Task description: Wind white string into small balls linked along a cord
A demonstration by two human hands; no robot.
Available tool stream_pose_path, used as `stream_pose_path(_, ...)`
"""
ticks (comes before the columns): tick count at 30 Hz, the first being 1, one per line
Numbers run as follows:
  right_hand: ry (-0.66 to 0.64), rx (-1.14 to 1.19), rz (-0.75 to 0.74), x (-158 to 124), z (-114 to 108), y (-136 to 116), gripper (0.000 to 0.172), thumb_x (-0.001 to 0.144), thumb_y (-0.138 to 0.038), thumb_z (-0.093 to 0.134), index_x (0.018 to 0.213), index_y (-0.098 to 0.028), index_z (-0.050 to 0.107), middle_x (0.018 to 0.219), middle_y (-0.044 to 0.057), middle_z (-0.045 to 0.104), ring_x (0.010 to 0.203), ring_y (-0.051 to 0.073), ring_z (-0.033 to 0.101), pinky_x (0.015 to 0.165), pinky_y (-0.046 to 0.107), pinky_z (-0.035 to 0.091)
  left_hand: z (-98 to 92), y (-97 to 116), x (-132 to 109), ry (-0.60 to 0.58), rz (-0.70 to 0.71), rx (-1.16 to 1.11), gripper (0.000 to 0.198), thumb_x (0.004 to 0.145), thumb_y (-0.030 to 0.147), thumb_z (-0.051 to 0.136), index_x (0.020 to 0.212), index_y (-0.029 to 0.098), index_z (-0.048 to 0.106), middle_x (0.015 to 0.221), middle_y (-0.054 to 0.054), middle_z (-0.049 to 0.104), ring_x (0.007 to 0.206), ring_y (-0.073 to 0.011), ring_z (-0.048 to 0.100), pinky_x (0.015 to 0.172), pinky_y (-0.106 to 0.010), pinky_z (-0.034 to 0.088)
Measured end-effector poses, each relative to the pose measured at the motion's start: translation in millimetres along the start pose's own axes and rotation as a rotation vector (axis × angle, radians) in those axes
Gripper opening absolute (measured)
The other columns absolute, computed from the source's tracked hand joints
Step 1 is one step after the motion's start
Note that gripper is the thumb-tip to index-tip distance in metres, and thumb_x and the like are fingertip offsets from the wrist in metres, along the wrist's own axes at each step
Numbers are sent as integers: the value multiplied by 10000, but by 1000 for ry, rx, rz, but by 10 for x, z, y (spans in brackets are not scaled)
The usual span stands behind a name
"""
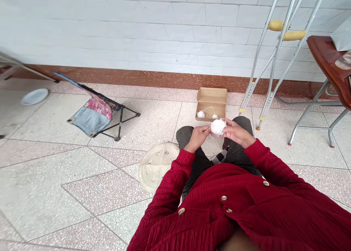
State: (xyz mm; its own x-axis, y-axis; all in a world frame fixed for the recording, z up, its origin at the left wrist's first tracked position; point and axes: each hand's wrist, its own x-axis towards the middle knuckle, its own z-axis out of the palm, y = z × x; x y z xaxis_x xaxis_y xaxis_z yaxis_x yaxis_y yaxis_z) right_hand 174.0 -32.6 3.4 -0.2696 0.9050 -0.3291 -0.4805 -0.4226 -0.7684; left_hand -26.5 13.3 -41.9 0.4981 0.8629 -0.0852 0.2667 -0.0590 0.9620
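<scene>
A ball of white yarn (218,127) is held above my lap, between my knees. My right hand (238,133) wraps its fingers and thumb around the ball from the right. On the ball's left side, my left hand (197,137) is closed in a pinch at the yarn; the exact strand between the fingertips is too small to make out. A short loose end hangs below the ball. Just beyond my hands, an open cardboard box (212,95) sits on the floor. Inside it lie a white yarn ball (201,114) and a smaller one (215,116), with a strand looping between them.
Crutches (271,61) with yellow grips lean on the tiled wall at the right, beside a brown-topped folding table (323,53). A folding stool (94,114) stands to the left. A round pale lid-like disc (157,152) lies by my left knee, and a white dish (35,97) lies far left.
</scene>
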Motion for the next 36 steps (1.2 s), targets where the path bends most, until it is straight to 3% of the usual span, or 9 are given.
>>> stream_pose_path(5, 243, -137, -237, 245, -113, -108, 446, 637, -295, 788, 1030, -246, 583, 1058, 19, 673, 926, 198, 650, 805, 362, 579, 208, 46, -152, -128, 15, 85, 447, 938, 484, 529, 680, 158, 693, 720, -30, 715, 720, -159, 626, 774, -270, 467)
stream_pose_path(9, 491, -703, -369, 392, -335, 29, 493, 553, -253, 774, 1014, -228, 600, 1014, 26, 610, 878, 208, 586, 822, 388, 523, 176, 178, -193, -154, 85, 262, 387, 964, 351, 511, 672, 163, 682, 700, -11, 684, 687, -143, 595, 726, -258, 434)
stream_pose_path(12, 411, -1034, -360, 378, -429, 233, 469, 530, -201, 754, 986, -210, 646, 1005, 30, 584, 915, 221, 557, 886, 403, 472, 63, 275, -145, -134, 155, 414, 331, 956, 300, 544, 694, 174, 701, 703, -21, 677, 718, -164, 596, 764, -280, 438)
stream_pose_path(14, 267, -984, -255, 317, -419, 346, 463, 526, -184, 741, 979, -205, 648, 962, 14, 589, 869, 202, 551, 853, 376, 467, -21, 325, -96, -109, 196, 491, 289, 942, 272, 569, 708, 187, 715, 698, -23, 676, 728, -174, 592, 835, -306, 447)
stream_pose_path(18, -20, -574, 5, 123, -270, 380, 463, 567, -184, 740, 1020, -212, 648, 923, -9, 623, 787, 162, 558, 755, 308, 468, -140, 376, -37, -69, 233, 462, 239, 935, 263, 591, 752, 199, 732, 718, -5, 690, 712, -158, 589, 975, -345, 438)
stream_pose_path(22, -169, -284, 58, -56, -103, 256, 454, 596, -175, 785, 1033, -217, 673, 906, -11, 635, 815, 155, 579, 712, 267, 485, -132, 337, -49, -48, 177, 289, 287, 944, 328, 573, 773, 176, 747, 757, -20, 707, 756, -166, 616, 834, -292, 481)
stream_pose_path(28, -39, -60, -38, -89, 24, 111, 498, 566, -124, 828, 1018, -243, 654, 960, -14, 658, 813, 142, 621, 691, 253, 538, -26, 142, -64, -16, -16, 44, 369, 925, 408, 572, 747, 134, 745, 738, -17, 728, 723, -166, 634, 726, -254, 481)
stream_pose_path(33, 116, -38, -206, 24, 62, -101, 517, 611, -187, 808, 1093, -264, 640, 1072, 3, 670, 867, 168, 640, 717, 296, 568, 72, 72, -167, -105, 2, 105, 440, 952, 446, 538, 684, 140, 704, 717, -18, 706, 696, -142, 603, 740, -246, 451)
stream_pose_path(36, 247, -178, -327, 171, -19, -158, 505, 622, -229, 794, 1098, -247, 627, 1034, 5, 668, 888, 179, 624, 746, 302, 543, 155, 99, -251, -151, 23, 213, 426, 970, 402, 518, 668, 151, 686, 674, -3, 671, 665, -132, 570, 704, -241, 426)
